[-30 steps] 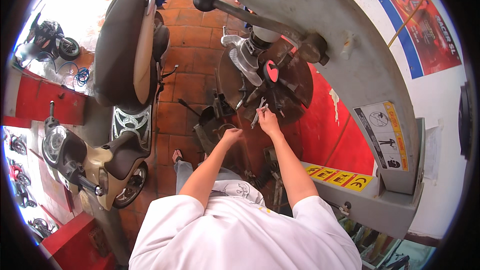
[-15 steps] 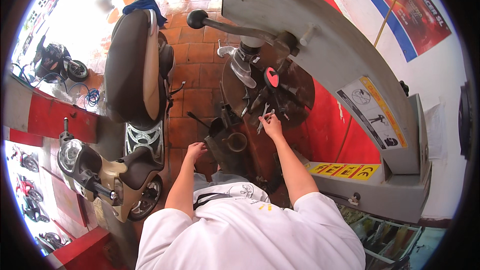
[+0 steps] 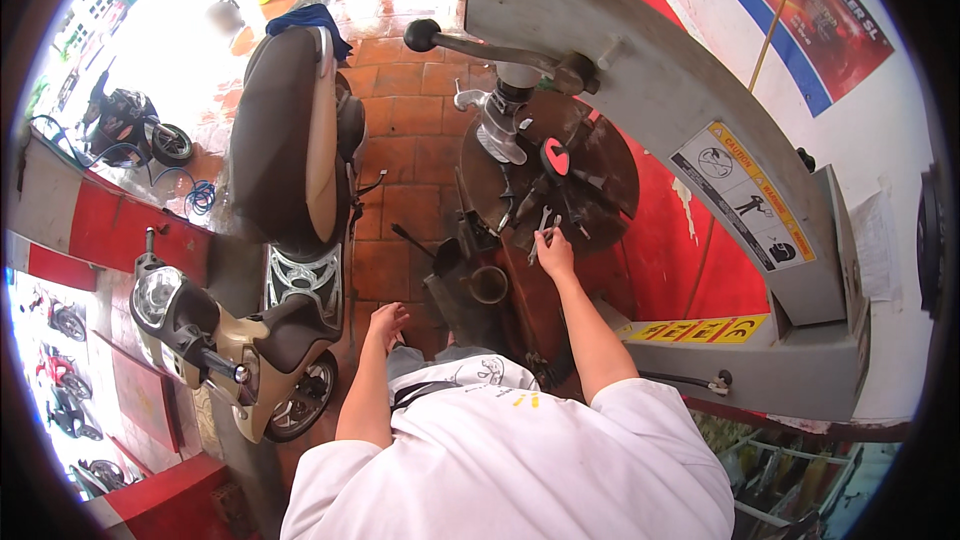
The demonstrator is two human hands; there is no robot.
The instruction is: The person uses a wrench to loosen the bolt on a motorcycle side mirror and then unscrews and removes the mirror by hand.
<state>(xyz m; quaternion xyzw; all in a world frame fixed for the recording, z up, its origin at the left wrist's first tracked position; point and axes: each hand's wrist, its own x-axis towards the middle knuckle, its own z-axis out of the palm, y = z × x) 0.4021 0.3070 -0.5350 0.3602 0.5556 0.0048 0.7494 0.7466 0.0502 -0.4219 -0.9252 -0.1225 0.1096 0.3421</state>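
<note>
My right hand (image 3: 555, 254) is closed around a silver wrench (image 3: 545, 216), its open jaw pointing away from me. It hovers over the near edge of a dark round turntable (image 3: 625, 180) on a grey tyre-changing machine. On that turntable lie a black tool with a pinkish-red face (image 3: 556, 157) and other metal parts. Above its left side hangs a metal mounting head (image 3: 500, 140). Beside my waist, my left hand (image 3: 387, 322) is empty, fingers loosely bent and apart.
A brown and beige scooter (image 3: 283, 140) stands at my left, a blue cloth (image 3: 310, 20) on its seat. The machine's curved grey arm (image 3: 700, 80) and black-knobbed lever (image 3: 422, 35) reach overhead. A dark container with a round ring (image 3: 489, 285) sits before me.
The view has shifted slightly, so the scene sits further right. My left hand has drawn a little lower toward my body. My right hand still holds the wrench by the turntable.
</note>
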